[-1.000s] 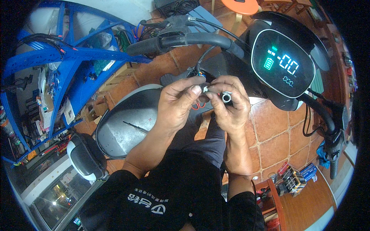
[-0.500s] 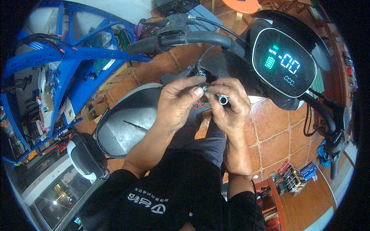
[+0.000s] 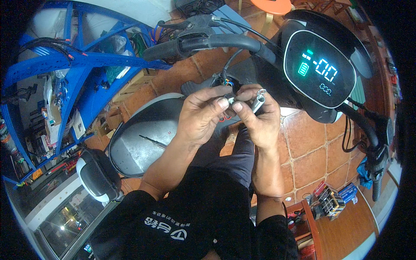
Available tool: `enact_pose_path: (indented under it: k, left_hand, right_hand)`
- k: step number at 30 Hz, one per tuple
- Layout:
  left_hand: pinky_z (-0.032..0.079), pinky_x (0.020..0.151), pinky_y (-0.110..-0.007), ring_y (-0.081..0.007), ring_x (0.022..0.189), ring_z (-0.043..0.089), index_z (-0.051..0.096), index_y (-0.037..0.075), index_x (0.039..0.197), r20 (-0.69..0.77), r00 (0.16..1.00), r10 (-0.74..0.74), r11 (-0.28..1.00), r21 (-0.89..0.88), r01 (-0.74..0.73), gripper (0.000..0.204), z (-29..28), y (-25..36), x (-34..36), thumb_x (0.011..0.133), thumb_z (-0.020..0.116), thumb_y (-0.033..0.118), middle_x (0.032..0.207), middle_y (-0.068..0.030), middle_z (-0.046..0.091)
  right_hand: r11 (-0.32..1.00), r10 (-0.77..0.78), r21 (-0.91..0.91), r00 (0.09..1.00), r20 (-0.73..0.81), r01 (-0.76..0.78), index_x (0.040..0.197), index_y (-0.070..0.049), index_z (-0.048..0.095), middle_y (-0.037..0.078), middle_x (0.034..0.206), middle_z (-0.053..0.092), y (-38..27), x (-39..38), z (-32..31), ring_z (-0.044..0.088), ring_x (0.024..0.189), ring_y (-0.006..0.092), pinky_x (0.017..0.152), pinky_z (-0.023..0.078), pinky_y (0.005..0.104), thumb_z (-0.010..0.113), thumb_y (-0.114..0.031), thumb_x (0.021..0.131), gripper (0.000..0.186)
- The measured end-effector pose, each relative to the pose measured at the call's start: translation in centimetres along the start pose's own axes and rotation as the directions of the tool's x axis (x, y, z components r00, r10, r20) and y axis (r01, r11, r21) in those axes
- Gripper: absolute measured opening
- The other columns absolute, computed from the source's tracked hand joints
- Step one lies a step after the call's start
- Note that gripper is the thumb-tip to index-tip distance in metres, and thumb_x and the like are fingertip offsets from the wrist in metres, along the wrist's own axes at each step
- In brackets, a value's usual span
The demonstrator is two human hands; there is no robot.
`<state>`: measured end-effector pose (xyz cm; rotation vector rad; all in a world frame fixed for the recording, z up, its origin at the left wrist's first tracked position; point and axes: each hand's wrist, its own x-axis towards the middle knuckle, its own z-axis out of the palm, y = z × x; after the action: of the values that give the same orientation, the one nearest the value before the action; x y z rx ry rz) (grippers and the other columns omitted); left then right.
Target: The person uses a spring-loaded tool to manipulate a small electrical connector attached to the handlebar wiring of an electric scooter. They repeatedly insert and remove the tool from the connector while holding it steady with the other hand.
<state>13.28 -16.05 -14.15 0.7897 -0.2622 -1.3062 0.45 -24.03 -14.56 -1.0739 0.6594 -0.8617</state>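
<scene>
My left hand (image 3: 203, 115) and my right hand (image 3: 259, 116) meet just below the scooter's handlebar (image 3: 216, 42). The right hand grips a small silver metal tool (image 3: 258, 102) between thumb and fingers. The left hand's fingertips pinch a small connector with coloured wires (image 3: 227, 102), touching the right thumb. A bundle of wires (image 3: 226, 82) comes out of the dark steering column right above the fingers. The lit round display (image 3: 320, 69) sits to the right of both hands.
The scooter's grey footboard (image 3: 145, 136) lies under my left forearm, with a thin dark tool on it. A blue metal rack (image 3: 65, 78) with parts stands at the left. A side mirror (image 3: 96, 175) is at lower left. Small boxes (image 3: 329, 199) sit on the tiled floor at lower right.
Both hands stay in the same place; the silver tool in the right hand has tilted up a little and the left fingertips have closed in against the right thumb.
</scene>
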Motion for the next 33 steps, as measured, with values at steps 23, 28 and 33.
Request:
enact_pose_path:
  k: [23,28,33]
  left_hand:
    - [0.056,0.085,-0.038,-0.0252,0.099,0.065,0.059,-0.002,0.117,0.122,0.992,-0.027,0.997,-0.073,0.036,0.026,-0.9,-0.3,0.2,0.092,0.053,0.001,0.107,-0.0175,0.065]
    - [0.056,0.086,-0.038,-0.0245,0.1,0.064,0.058,-0.002,0.119,0.109,0.994,-0.022,0.996,-0.086,0.032,0.027,-0.4,-0.2,0.1,0.092,0.052,0.001,0.107,-0.0175,0.065]
    - [0.055,0.086,-0.038,-0.025,0.101,0.064,0.056,-0.001,0.122,0.078,0.996,-0.04,0.992,-0.12,0.05,0.03,-0.1,-0.5,0.0,0.093,0.051,0.003,0.108,-0.0185,0.065]
  right_hand:
    - [0.999,-0.032,-0.016,0.998,0.056,0.033,0.08,-0.002,0.066,0.007,0.091,0.062,-0.2,0.1,-0.5,0.059,0.083,0.0151,0.073,0.047,0.0286,0.074,-0.002,0.075,0.01]
    - [0.998,0.032,-0.047,0.999,0.014,-0.032,0.081,-0.002,0.066,0.007,0.091,0.062,-0.7,0.0,-0.3,0.059,0.082,0.0152,0.074,0.047,0.0282,0.075,-0.002,0.074,0.011]
    - [0.99,-0.049,-0.138,0.997,-0.051,0.041,0.084,-0.002,0.066,0.007,0.09,0.062,-0.6,-0.5,0.2,0.059,0.082,0.0151,0.074,0.047,0.028,0.076,0.001,0.071,0.016]
